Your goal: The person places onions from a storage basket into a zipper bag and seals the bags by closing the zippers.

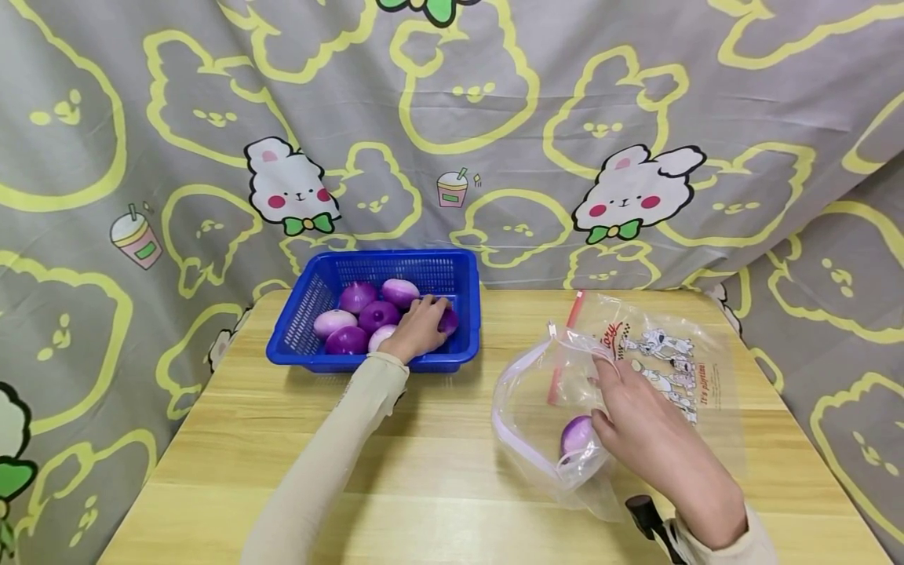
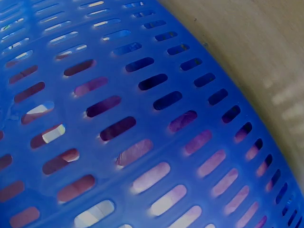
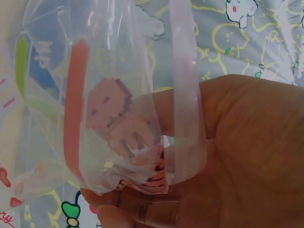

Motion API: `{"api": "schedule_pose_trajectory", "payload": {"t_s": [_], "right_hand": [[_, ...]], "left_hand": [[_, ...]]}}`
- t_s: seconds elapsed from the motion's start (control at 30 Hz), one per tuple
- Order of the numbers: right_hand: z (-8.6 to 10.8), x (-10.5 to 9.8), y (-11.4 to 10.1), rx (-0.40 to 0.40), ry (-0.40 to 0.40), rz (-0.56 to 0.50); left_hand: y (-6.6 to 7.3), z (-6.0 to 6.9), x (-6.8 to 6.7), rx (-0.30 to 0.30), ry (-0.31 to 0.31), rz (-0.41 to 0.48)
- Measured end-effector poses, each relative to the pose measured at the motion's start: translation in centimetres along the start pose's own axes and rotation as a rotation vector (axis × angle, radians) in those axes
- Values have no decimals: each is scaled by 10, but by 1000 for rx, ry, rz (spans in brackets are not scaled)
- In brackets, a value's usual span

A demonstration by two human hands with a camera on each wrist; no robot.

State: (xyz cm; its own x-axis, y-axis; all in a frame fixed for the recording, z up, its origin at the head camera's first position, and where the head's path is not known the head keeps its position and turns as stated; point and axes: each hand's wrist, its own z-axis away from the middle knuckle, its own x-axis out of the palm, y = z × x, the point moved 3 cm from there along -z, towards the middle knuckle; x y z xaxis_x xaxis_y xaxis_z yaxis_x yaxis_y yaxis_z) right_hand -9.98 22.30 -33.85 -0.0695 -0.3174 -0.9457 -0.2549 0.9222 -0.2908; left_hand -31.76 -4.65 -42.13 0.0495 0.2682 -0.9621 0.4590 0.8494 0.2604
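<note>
My left hand (image 1: 422, 326) reaches into a blue plastic basket (image 1: 282, 357), its fingers curled over a purple onion (image 1: 449, 322) at the right end. Several more onions (image 1: 378, 315), some dark and some pale purple, lie to the left of that hand. The left wrist view shows only the slotted basket wall (image 2: 142, 109), with purple showing through. My right hand (image 1: 653, 420) grips the rim of a clear plastic bag (image 1: 523, 447), holding its mouth apart. One onion (image 1: 577, 436) sits inside. In the right wrist view, printed film (image 3: 128, 123) hangs between thumb and fingers.
A second clear bag (image 1: 713, 353) with a red zip strip and cartoon print lies flat behind my right hand. The wooden table (image 1: 438, 502) ends at a grey patterned curtain (image 1: 494, 118) at the back and sides. A black strap mount (image 1: 646, 514) sits at my right wrist.
</note>
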Motion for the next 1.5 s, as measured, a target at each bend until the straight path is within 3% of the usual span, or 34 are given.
{"api": "schedule_pose_trajectory", "payload": {"t_s": [0.33,0.47,0.73,1.03,1.37,1.5], "right_hand": [[-2,3,0,8,-22,-5],[-2,4,0,5,-26,-5],[-4,5,-1,3,-20,-6],[-3,6,0,7,-36,-3],[-2,6,1,1,-33,-10],[-3,5,1,6,-37,-4]], "left_hand": [[-6,5,-8,28,-21,63],[-10,7,-13,66,-12,116],[-19,15,-16,64,3,173],[-19,24,-24,75,37,193],[-24,43,-34,44,168,325],[-23,50,-37,40,194,355]]}}
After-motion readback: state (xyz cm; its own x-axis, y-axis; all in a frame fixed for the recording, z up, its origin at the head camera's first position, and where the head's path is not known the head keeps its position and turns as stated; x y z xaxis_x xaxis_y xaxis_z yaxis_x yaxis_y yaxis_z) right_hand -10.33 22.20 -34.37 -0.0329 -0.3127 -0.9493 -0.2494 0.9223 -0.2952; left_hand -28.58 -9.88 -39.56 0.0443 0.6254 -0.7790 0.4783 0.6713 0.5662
